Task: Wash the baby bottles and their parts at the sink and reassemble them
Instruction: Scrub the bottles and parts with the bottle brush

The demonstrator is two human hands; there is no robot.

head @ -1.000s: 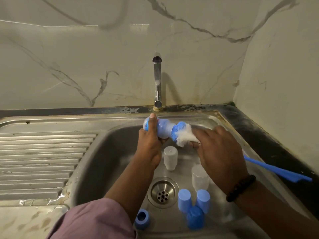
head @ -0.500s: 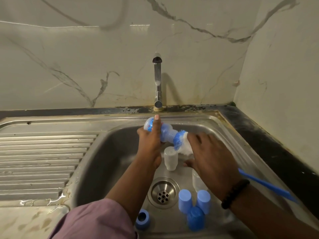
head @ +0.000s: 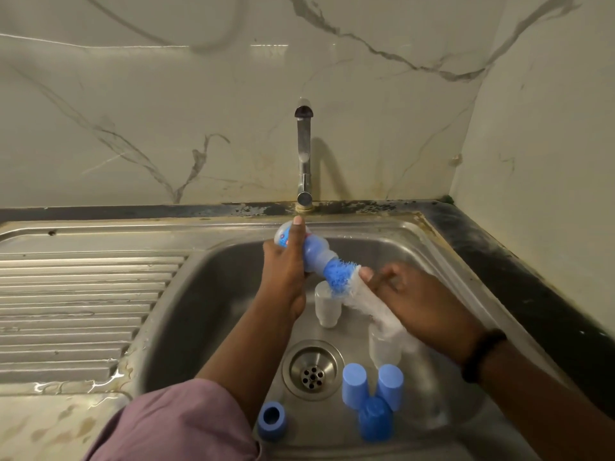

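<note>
Translucent plastic bottle (head: 311, 252), held level above the sink (head: 213, 281) with the left hand (head: 287, 265) wrapped round its body, while the right hand (head: 412, 301) grips the brush (head: 342, 281) at its mouth; probably light and wet-slippery, best grasped mid-body.

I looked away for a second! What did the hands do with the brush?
The right hand pulled the brush partway out of the bottle, so more bristles show. The left hand still grips the bottle. The caps in the sink have not moved.
</note>
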